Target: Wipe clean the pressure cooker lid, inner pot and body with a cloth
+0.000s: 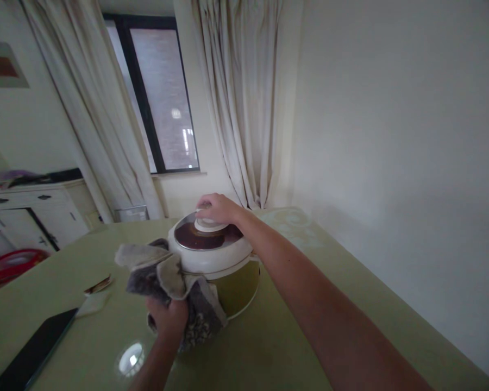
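A round white cover [212, 262] with a dark, shiny top panel and a pale knob stands on the green table. Its lower side looks green, like the tabletop, with a thin white rim below; whether that part is see-through I cannot tell. My right hand [217, 209] is closed over the knob on top, the arm reaching across from the right. In my left hand [169, 317] is a bunched grey and white cloth [157, 274], pressed against the cover's near left side. The cloth hides that part of the cover and some of my left fingers.
The glossy table [118, 247] has a dark flat device [41, 347] at its left, with a small brown-and-white item [98, 285] beyond it. A red basin [14, 266] and a white cabinet [36, 212] stand past the left edge. A wall [399, 163] borders the right.
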Demonstrator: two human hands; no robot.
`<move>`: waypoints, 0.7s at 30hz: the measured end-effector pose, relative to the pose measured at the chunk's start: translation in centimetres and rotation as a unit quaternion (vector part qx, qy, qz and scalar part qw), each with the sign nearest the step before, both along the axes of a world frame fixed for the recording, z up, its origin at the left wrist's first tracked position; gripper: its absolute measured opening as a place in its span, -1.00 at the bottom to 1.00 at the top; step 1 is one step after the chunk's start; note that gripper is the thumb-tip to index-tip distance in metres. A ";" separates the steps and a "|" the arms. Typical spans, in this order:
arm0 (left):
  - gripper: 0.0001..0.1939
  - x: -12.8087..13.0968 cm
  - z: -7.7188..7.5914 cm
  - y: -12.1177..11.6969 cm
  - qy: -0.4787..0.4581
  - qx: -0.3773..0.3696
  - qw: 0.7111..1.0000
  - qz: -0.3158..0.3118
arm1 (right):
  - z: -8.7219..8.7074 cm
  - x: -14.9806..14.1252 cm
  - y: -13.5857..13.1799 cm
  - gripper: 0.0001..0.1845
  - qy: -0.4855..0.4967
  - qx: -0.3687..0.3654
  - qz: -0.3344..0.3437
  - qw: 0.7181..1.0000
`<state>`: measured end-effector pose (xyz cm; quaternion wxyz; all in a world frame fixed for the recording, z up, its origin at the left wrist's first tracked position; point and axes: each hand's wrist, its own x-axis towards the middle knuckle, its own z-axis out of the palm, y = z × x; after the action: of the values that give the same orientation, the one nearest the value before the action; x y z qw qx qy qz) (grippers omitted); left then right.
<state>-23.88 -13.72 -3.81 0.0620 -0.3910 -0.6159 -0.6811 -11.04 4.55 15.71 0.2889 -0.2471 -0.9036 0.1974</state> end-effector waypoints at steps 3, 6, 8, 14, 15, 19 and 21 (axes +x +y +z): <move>-0.60 0.3 4.1 -0.1 0.082 -0.038 0.995 0.038 | -0.1 -0.1 0.1 -0.77 -0.001 0.002 0.005 1.000; -0.52 -1.7 9.5 1.5 0.128 -0.131 0.983 0.013 | -0.1 -0.1 0.2 -0.72 -0.006 -0.016 0.001 1.000; -0.50 -3.5 12.1 3.2 0.079 -0.181 0.979 -0.046 | 0.0 -0.1 0.1 -0.67 -0.005 -0.041 -0.007 0.999; -0.54 -6.4 11.2 5.8 -0.110 -0.163 0.979 -0.059 | 0.0 -0.1 0.0 -0.77 0.003 -0.052 -0.009 0.999; -0.54 -6.5 10.2 5.6 -0.109 -0.161 0.980 -0.052 | 0.0 -0.1 0.0 -0.78 0.005 -0.052 -0.010 0.999; -0.57 -6.2 6.7 3.9 -0.095 -0.177 0.978 -0.049 | -0.1 -0.2 0.1 -0.79 0.004 -0.042 -0.007 0.999; -0.52 -6.1 5.6 3.2 -0.084 -0.193 0.976 -0.057 | -0.2 -0.3 0.1 -0.79 0.004 -0.033 -0.006 0.999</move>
<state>-30.02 -10.50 1.79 -0.1055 -0.3719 -0.7157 -0.5817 -11.36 4.67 15.51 0.2857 -0.2608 -0.8939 0.2263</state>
